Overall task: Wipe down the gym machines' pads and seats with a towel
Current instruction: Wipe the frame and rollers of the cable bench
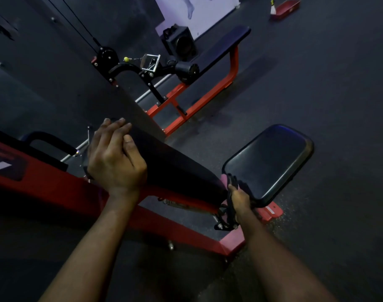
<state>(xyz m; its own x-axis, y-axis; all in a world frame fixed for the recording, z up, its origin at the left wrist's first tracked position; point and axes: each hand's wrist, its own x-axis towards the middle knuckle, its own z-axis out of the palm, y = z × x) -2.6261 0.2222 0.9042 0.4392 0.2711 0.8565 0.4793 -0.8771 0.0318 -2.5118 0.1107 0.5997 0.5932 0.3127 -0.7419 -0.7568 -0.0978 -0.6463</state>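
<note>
The black pad [175, 168] slopes up to the left across the middle of the view, and the seat [271, 162] sits just beside its lower end, both on the red bench [186, 227]. A pink bit of cloth [223, 178], possibly the towel, shows in the gap between pad and seat.

The left hand [114, 162] rests on the upper part of the pad, released, with the fingers laid fairly straight over the far edge and the thumb on the face. The right hand [239, 200] is at the gap, its fingers curled and grasping a black bracket [227, 214] under the seat's near edge. The light is too dim to tell whether it also holds the cloth.

Beyond, a second bench [221, 51] with a red frame stands on the dark floor [317, 83]. A black pulley [106, 56] with cables is at its left end, and a black speaker [182, 43] stands behind it. A red tray [286, 8] lies far off on the floor.
</note>
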